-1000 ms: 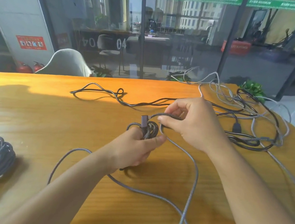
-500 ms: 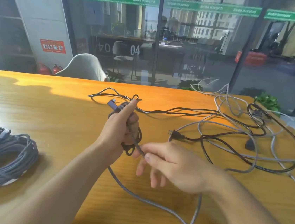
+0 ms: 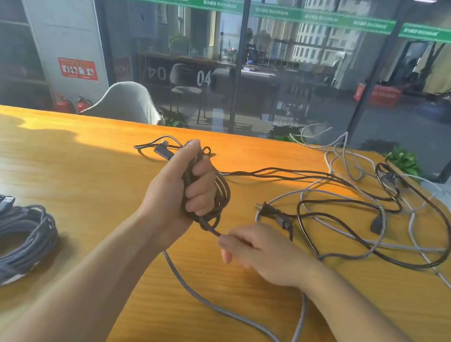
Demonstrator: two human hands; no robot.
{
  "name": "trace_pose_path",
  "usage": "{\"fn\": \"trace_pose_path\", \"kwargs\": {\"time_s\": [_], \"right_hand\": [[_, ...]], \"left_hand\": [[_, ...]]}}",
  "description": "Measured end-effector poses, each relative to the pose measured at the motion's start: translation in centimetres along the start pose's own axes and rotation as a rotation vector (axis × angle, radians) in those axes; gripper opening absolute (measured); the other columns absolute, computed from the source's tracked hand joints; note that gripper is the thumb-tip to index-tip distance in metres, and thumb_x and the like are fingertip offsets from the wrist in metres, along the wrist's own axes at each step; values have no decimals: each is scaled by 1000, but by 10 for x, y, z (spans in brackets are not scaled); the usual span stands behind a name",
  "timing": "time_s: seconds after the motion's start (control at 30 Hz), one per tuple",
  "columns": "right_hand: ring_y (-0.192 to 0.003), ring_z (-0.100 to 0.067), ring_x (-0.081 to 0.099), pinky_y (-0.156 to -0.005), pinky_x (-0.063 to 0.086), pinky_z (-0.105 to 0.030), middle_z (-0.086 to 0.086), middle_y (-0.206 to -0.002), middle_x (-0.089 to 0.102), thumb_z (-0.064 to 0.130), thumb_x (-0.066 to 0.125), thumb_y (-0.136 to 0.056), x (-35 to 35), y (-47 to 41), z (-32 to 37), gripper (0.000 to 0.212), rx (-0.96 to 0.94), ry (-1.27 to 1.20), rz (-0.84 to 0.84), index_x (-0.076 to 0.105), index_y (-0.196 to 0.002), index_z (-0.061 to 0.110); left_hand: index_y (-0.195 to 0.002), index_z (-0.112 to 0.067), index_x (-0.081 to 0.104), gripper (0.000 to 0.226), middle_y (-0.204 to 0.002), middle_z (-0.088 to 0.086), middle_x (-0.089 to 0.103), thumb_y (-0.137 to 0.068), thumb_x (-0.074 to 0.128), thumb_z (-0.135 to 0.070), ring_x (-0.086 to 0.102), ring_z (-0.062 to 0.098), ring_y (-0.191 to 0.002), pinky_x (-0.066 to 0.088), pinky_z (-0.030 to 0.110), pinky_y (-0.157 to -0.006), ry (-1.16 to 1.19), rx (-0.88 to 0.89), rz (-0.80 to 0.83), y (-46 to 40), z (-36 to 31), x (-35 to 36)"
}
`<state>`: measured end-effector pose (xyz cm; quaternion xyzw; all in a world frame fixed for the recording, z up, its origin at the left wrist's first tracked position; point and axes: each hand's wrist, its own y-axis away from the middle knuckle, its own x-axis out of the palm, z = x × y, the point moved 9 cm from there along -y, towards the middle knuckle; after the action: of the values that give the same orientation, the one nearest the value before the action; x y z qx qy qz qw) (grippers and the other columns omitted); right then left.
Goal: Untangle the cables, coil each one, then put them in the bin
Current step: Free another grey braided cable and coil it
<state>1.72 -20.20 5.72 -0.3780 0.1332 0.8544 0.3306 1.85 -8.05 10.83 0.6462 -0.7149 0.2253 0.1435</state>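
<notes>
The left hand (image 3: 185,191) grips the coil (image 3: 217,198), the right hand (image 3: 254,248) pinches the cable (image 3: 230,313) — keep each loop snug and even.

We see the left hand (image 3: 181,191) raised upright, forearm angled up from lower left, fingers curled in a tight grip on the braided cable coil (image 3: 217,198), while the right hand (image 3: 261,252) sits lower, palm down, fingertips pinching the strand below it.

braided cable (image 3: 217,195): half-coiled, raised | tangled cables (image 3: 377,213): on table
</notes>
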Motion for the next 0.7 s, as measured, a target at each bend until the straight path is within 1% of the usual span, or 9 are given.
{"fn": "trace_pose_path", "kwargs": {"time_s": [0.03, 0.1, 0.2, 0.33, 0.43, 0.5, 0.57, 0.63, 0.7], "right_hand": [[-56, -11, 46, -60, 38, -30, 9, -59, 50, 57, 46, -104, -8, 0, -3, 49, 6, 25, -17, 66, -76, 22], [-57, -12, 46, -60, 39, -30, 11, -58, 49, 63, 49, -99, -24, 0, -16, 50, 31, 22, -54, 63, -70, 24], [-59, -14, 44, -61, 37, -34, 3, -62, 48, 66, 55, -96, -45, 4, -37, 51, 67, 31, -86, 66, -74, 21], [-61, -15, 39, -64, 32, -37, 0, -64, 45, 80, 53, -89, -79, 18, -60, 58, 107, 105, -169, 70, -78, 26], [-72, -29, 52, -68, 41, -44, -10, -78, 62, 85, 48, -86, -93, 25, -74, 58, 160, 96, -202, 74, -90, 34], [-80, -33, 60, -70, 46, -45, -11, -84, 67, 77, 49, -91, -92, 25, -84, 45, 229, 164, -235, 74, -89, 39], [-70, -25, 59, -63, 41, -36, -2, -69, 64, 66, 57, -95, -97, 24, -89, 36, 312, 268, -319, 74, -81, 37], [-61, -14, 55, -58, 38, -32, 9, -57, 56, 64, 64, -93, -109, 26, -88, 36, 371, 377, -463, 74, -76, 33], [-61, -6, 56, -55, 40, -27, 15, -60, 59, 65, 68, -89, -124, 31, -81, 38, 395, 444, -639, 73, -75, 31]], "left_hand": [[-70, -22, 35, 45, -52, -7, 21, -106, 41, -48, 17, 10, -41, 14, 28, -45, -2, 7, 17, 1, -5, 0], [-68, -23, 34, 46, -51, -9, 20, -106, 40, -47, 16, 9, -40, 10, 30, -47, -7, 27, 31, 3, -14, -2], [-64, -24, 36, 48, -48, -10, 20, -106, 40, -47, 16, 7, -38, 8, 28, -45, 16, 51, 6, 1, -27, -13], [-64, -26, 34, 47, -45, -11, 20, -107, 40, -45, 16, 6, -35, 11, 25, -40, 59, 124, -79, 4, -56, -44], [-66, -26, 31, 45, -44, -12, 20, -106, 40, -44, 10, 9, -37, 11, 25, -39, 53, 127, -72, 6, -61, -49], [-65, -25, 32, 46, -43, -11, 21, -106, 39, -45, 10, 9, -36, 8, 27, -40, 26, 82, -27, 5, -51, -40], [-63, -25, 35, 48, -43, -11, 23, -106, 39, -47, 16, 6, -33, 7, 27, -41, -18, 4, 61, 4, -33, -22], [-61, -25, 38, 49, -44, -11, 25, -103, 43, -50, 19, 5, -34, 9, 26, -39, -85, -93, 179, 7, -11, 1], [-61, -24, 41, 46, -46, -9, 25, -98, 46, -49, 19, 6, -35, 13, 23, -37, -143, -191, 284, 12, 12, 24]]}}
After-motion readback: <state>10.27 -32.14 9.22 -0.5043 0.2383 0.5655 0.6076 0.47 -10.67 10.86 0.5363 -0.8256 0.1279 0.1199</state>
